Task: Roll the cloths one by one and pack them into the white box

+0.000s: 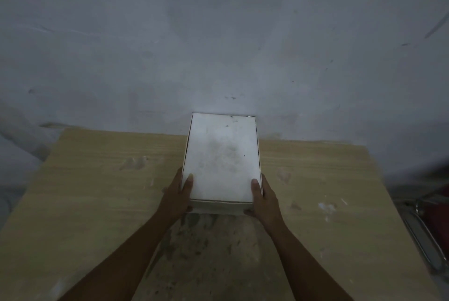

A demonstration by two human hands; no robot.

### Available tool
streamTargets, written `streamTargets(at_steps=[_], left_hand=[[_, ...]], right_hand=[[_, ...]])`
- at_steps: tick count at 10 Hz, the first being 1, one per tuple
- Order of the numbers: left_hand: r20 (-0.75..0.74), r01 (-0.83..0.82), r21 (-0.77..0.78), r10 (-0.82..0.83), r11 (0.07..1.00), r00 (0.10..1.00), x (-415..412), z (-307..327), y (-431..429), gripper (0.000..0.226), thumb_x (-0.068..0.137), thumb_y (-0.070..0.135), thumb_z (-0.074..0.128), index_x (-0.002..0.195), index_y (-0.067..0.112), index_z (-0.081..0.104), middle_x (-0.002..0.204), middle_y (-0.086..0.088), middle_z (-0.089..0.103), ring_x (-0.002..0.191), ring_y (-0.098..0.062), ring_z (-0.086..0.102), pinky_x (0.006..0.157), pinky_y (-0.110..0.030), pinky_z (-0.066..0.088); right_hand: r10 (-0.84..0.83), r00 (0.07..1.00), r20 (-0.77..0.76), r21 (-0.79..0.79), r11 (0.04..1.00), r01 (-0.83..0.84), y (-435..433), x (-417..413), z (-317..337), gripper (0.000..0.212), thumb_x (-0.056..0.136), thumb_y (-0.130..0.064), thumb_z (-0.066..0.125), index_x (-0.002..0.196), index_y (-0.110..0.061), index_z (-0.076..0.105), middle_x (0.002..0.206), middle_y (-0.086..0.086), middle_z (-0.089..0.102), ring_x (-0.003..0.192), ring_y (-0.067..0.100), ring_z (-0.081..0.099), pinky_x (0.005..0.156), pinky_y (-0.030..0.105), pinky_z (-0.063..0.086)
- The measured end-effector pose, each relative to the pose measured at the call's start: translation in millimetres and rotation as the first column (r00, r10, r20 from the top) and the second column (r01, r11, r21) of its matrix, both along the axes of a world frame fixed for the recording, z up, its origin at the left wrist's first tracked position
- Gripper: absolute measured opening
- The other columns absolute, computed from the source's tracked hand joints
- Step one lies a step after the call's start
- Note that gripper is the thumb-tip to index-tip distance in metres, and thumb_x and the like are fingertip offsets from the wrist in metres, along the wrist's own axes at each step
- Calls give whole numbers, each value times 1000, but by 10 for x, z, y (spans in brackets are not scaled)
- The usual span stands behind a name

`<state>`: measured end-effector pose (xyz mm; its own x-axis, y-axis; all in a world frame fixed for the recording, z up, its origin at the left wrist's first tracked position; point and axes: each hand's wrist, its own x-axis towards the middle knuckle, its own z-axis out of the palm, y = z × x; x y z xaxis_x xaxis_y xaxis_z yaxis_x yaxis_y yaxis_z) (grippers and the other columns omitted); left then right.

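Observation:
The white box point(221, 155) is closed, its lid smudged with grey marks, and I hold it lengthwise above the middle of the wooden table point(97, 191). My left hand point(178, 194) grips its near left corner, thumb on the lid and fingers under the base. At the near right corner my right hand point(263, 197) grips it the same way. No cloths are in view.
A stained grey wall point(218, 45) rises right behind the table's far edge. At the right, beside the table, stands a metal-framed chair point(424, 228) with something red on it. The tabletop carries pale and dark smudges in front of me.

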<state>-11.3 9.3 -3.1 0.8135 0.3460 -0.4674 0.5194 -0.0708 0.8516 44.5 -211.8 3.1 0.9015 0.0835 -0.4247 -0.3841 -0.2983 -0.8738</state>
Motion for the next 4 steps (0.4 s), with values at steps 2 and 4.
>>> streamTargets(at_steps=[2, 4], left_hand=[[42, 8, 65, -11, 998, 999, -30, 70, 6, 49, 94, 45, 47, 141, 30, 39, 131, 0, 54, 99, -22, 63, 80, -46, 59], [-4, 41, 378, -43, 925, 999, -21, 304, 86, 48, 96, 32, 51, 136, 7, 47, 138, -14, 53, 123, -30, 53, 102, -36, 41]], right_hand=[[67, 998, 7, -89, 994, -67, -39, 5, 9, 54, 94, -51, 42, 143, -31, 33, 128, -2, 50, 108, 24, 57, 68, 39, 61], [190, 981, 49, -427, 891, -151, -82, 158, 267, 57, 94, -36, 50, 142, -8, 35, 143, 15, 46, 127, 32, 48, 101, 34, 41]])
